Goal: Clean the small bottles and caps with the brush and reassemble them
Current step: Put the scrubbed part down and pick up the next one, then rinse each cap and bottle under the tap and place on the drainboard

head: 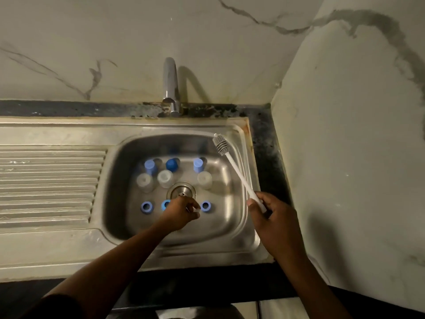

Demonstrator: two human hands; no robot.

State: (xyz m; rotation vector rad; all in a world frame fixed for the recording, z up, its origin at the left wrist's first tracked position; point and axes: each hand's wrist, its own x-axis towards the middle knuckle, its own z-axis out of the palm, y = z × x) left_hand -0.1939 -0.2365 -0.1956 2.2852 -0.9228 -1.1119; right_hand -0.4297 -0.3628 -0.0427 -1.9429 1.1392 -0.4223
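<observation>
While the right hand (271,217) grips the brush (234,171), the left hand (181,210), grip unclear, nears the six-o'clock caps (146,206); next, likely lifting one.

Dim marble-veined walls (345,134) meet above a dark counter (264,134).

The left arm (119,256) reaches forward from the lower left, bare along the forearm, stretched up and to the right. The left hand (181,214) is turned knuckles up, its fingers curled downward and bunched together; motion blur hides whether they pinch anything. The right arm (308,279) rises from the bottom edge and leans slightly left. The right hand (273,218) is seen from the back, with fingers and thumb wrapped round the lower end of the brush (239,173).
</observation>
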